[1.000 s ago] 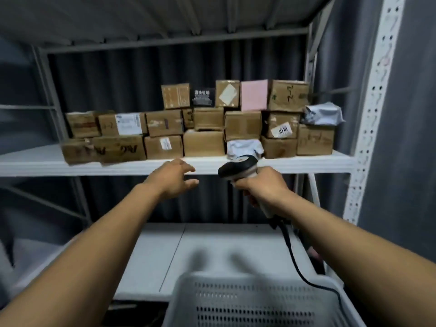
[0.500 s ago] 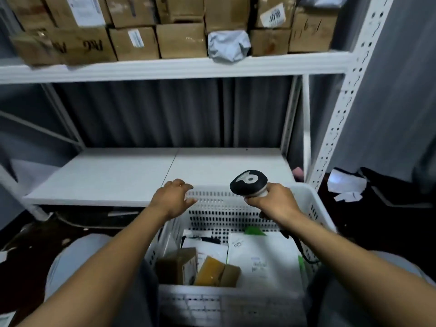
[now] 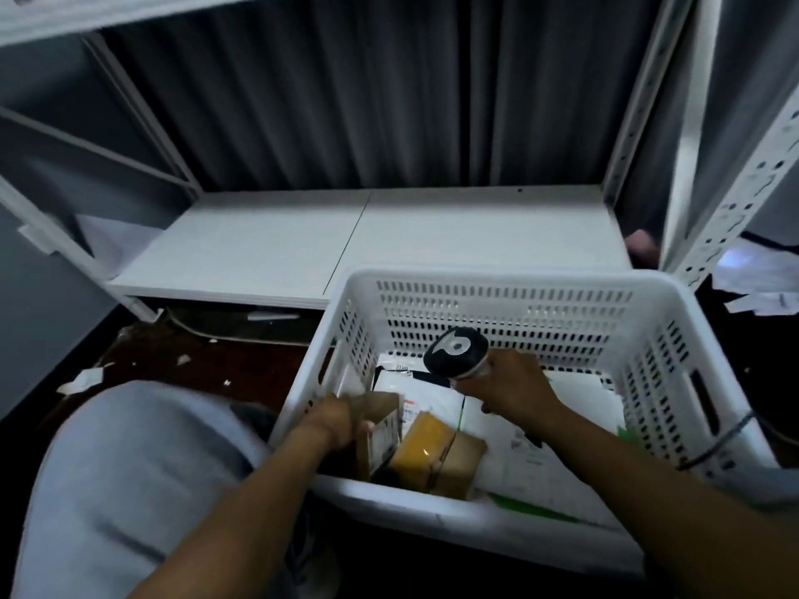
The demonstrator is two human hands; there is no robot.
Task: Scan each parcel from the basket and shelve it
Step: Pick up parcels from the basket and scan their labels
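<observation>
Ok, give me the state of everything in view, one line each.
left hand: grips the brown box.
brown box: on edge, inside the basket at its left wall.
right hand: holds the scanner.
scanner: held above the parcels.
basket: holds several parcels.
taped box: lying in the basket, untouched.
white mailers: lying flat on the basket floor.

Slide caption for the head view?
Left hand grips a cardboard parcel in the white basket; right hand holds the scanner.

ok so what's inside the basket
The left hand grips a brown box; beside it a yellow-taped box, white mailers underneath. Anything lower in the basket is covered.
</observation>
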